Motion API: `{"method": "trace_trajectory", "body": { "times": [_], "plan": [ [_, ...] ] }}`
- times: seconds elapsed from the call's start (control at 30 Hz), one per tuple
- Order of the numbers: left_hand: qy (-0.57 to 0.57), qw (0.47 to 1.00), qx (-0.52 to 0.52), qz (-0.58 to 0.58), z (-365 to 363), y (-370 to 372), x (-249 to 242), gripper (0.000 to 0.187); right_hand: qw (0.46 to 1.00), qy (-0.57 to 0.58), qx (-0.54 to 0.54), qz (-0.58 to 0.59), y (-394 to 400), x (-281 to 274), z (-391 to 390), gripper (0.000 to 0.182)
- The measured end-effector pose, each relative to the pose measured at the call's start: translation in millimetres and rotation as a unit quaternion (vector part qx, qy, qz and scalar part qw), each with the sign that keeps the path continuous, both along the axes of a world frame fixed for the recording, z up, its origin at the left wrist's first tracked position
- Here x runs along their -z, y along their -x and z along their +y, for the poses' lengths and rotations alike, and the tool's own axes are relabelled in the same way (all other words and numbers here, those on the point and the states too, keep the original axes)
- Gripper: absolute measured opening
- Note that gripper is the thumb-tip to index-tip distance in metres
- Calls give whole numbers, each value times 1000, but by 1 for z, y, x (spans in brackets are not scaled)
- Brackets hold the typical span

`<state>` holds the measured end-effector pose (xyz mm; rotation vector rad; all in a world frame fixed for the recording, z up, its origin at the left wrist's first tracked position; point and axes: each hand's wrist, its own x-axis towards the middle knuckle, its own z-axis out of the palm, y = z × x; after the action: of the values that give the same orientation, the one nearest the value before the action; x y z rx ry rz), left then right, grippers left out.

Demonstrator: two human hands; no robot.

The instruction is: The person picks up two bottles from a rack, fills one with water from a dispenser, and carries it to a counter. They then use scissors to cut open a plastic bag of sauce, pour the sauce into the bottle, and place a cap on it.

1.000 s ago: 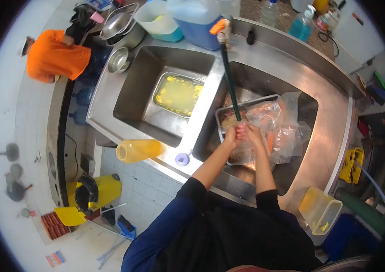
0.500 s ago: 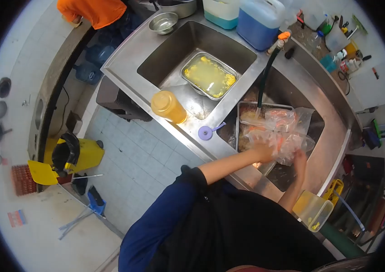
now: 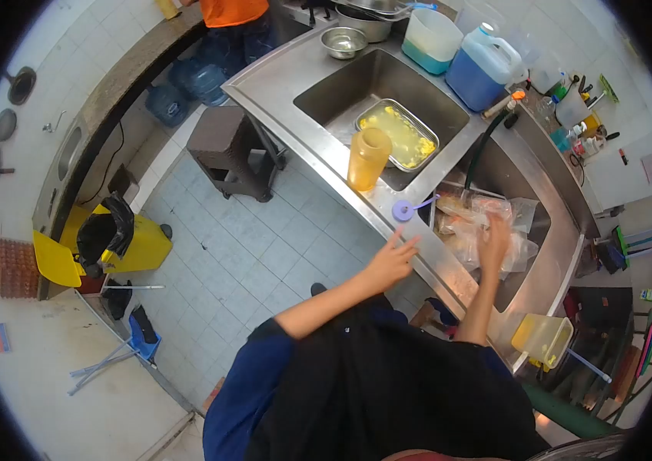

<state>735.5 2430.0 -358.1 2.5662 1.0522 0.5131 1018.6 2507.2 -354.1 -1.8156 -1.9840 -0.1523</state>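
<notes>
My left hand (image 3: 392, 266) is in the air at the sink's front edge, fingers apart and nothing in them. Just beyond it lies a purple round lid (image 3: 403, 210) with a strap on the steel rim. My right hand (image 3: 493, 240) rests over clear plastic bags (image 3: 456, 243) with orange and pale contents in the right basin; its fingertips are hard to make out against the plastic. These bags lie in a tray, with a dark green hose (image 3: 481, 147) reaching down to them. A yellowish bottle (image 3: 369, 160) stands on the rim between the basins.
The left basin (image 3: 326, 100) holds a metal tray (image 3: 435, 136) with yellow bits in liquid. Behind are a blue-liquid jug (image 3: 482, 69) and a metal bowl (image 3: 343, 43). A yellow container (image 3: 542, 339) sits at the right corner. A person in orange (image 3: 235, 12) stands at the far left.
My left hand has come away from the bags, out to the sink's front edge. My right hand has moved onto the bags. The view has shifted, showing more floor and a brown stool.
</notes>
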Motion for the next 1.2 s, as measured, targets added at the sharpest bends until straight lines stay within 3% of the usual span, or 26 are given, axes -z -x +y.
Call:
{"method": "trace_trajectory", "body": {
  "times": [0.03, 0.07, 0.1, 0.13, 0.17, 0.27, 0.37, 0.4, 0.43, 0.5, 0.53, 0.6, 0.63, 0.67, 0.77, 0.8, 0.83, 0.87, 0.9, 0.93, 1.0, 1.07, 1.2],
  "plan": [
    [-69, 996, -39, -46, -16, 29, 6, 40, 967, 16, -77, 242, 24, 20, 10, 52],
    [45, 980, -122, -150, -34, 53, 3, 36, 920, 134, -55, 365, 63, 19, 7, 54],
    [101, 963, -191, -163, -47, 80, 6, 36, 843, 248, -30, 477, 103, 16, 1, 56],
    [152, 936, -262, -176, -56, 106, 13, 37, 925, 195, -73, 319, 134, 18, 0, 56],
    [132, 936, -289, -155, -65, 130, 22, 37, 973, 131, -116, 148, 155, 23, 3, 56],
    [131, 919, -338, -154, -90, 186, 29, 41, 987, 135, -86, -25, 184, 88, 14, 50],
    [193, 890, -364, -195, -110, 216, 29, 42, 989, 138, -52, 28, 186, 95, 18, 47],
    [218, 879, -369, -211, -113, 223, 30, 42, 988, 88, -63, 113, 190, 85, 14, 45],
    [311, 806, -376, -334, -112, 226, 23, 44, 969, 119, -98, 193, 206, 46, 0, 45],
    [476, 593, -352, -546, -105, 223, 2, 48, 907, 208, -192, 314, 259, -53, -45, 46],
    [502, 530, -281, -624, -98, 220, 1, 60, 861, 266, -245, 357, 286, -81, -68, 47],
    [560, 398, -174, -706, -79, 215, -8, 64, 865, 159, -418, 226, 326, -81, -90, 51],
    [579, 329, -118, -736, -65, 214, -17, 67, 864, 160, -441, 184, 348, -80, -95, 51],
    [570, 340, -161, -730, -52, 211, -38, 64, 861, 160, -462, 142, 365, -79, -94, 52],
    [588, 418, -164, -673, -19, 256, -25, 58, 834, 236, -411, 281, 386, -85, -68, 55],
    [578, 400, -231, -673, -7, 262, -42, 55, 870, 131, -404, 250, 389, -99, -57, 55],
    [583, 394, -219, -675, 4, 281, -37, 55, 894, 26, -392, 217, 387, -109, -46, 56],
    [586, 387, -210, -680, 15, 302, -28, 54, 929, -168, -289, 159, 382, -101, -36, 66],
    [586, 379, -202, -687, 25, 325, -22, 53, 932, -270, -181, 163, 381, -100, -16, 78],
    [574, 339, -244, -705, 35, 347, -21, 51, 949, -262, -51, 169, 374, -93, 2, 90],
    [544, 293, -281, -735, 44, 403, -7, 51, 954, -266, 57, 128, 370, -85, 37, 94],
    [488, 268, -304, -773, 50, 472, 10, 49, 953, -276, 93, 78, 360, -51, 63, 98],
    [319, 209, -335, -862, -3, 632, 46, 44, 943, -237, 226, 55, 371, -7, 90, 85]
  ]
}}
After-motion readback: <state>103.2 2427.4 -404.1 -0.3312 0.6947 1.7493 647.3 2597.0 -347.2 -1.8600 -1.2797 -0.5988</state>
